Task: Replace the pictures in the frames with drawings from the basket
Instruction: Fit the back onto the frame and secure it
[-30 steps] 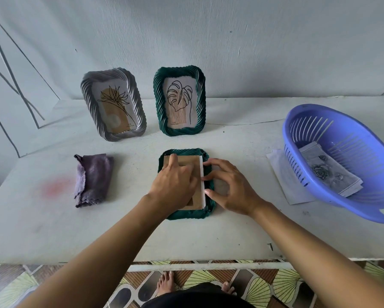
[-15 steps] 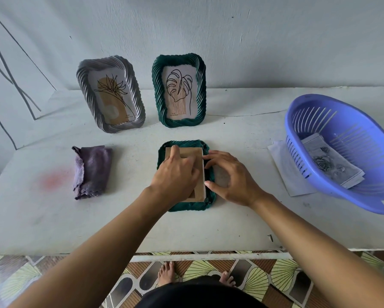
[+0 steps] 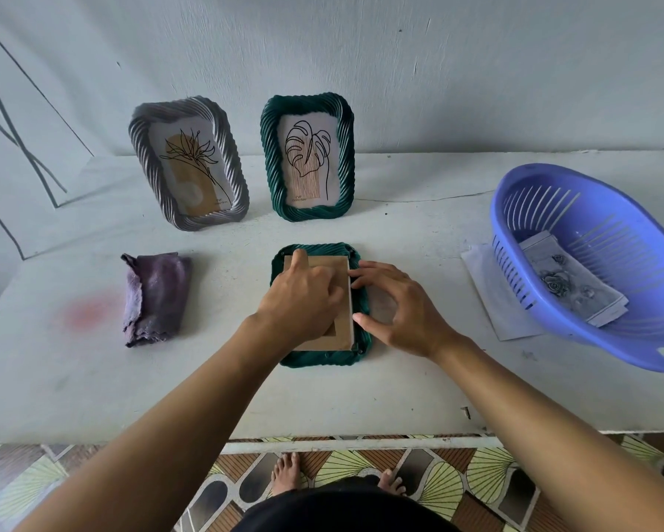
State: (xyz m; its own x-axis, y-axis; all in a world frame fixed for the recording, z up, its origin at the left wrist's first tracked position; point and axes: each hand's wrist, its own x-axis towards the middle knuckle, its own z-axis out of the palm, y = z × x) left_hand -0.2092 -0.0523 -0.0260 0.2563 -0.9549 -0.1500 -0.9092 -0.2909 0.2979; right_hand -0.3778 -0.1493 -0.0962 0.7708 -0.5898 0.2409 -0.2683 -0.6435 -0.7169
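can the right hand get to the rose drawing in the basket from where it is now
Probably yes. The right hand rests at the face-down green frame, and bare table lies between it and the purple basket. The basket is open-topped, with the rose drawing lying uncovered inside.

We have a single wide-angle view, worn on the head, looking forward and steeply down over our own arms. It sits close above the white table (image 3: 419, 385), whose near edge runs below our left hand (image 3: 303, 301) and right hand (image 3: 403, 312). Beyond the hands it faces a pale wall (image 3: 399, 63); beneath them it catches tiled floor (image 3: 457, 478). No second view shares this scene.
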